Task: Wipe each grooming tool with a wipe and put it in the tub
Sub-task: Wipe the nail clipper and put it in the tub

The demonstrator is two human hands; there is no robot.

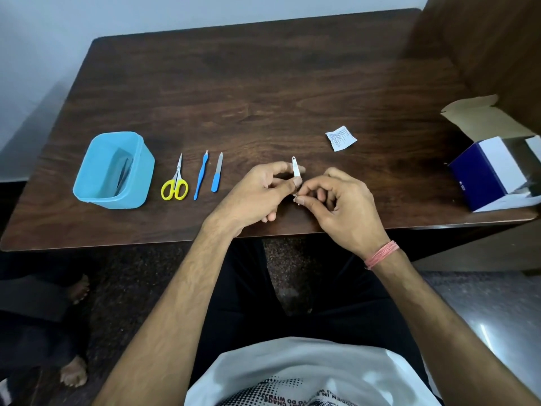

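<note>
A small white tool [295, 168] is pinched upright in the left hand [257, 194], and its lower end is pinched by the fingertips of the right hand [342, 206]. Left of the grip, a blue file [217, 175], a blue-handled pick [200, 175] and yellow-handled scissors [175, 183] are laid side by side, with the blue tub [87, 183] beyond them. Beyond and right of the grip, a white sachet [341, 138] is seen on the table [263, 83], and an open box [494, 171] farther right.

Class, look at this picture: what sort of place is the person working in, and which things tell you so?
Probably a plain room at home or in an office, not a salon: a bare dark wooden table against a blank white wall, a small blue tub and an opened cardboard box on it, and someone's bare feet on the floor.
</note>
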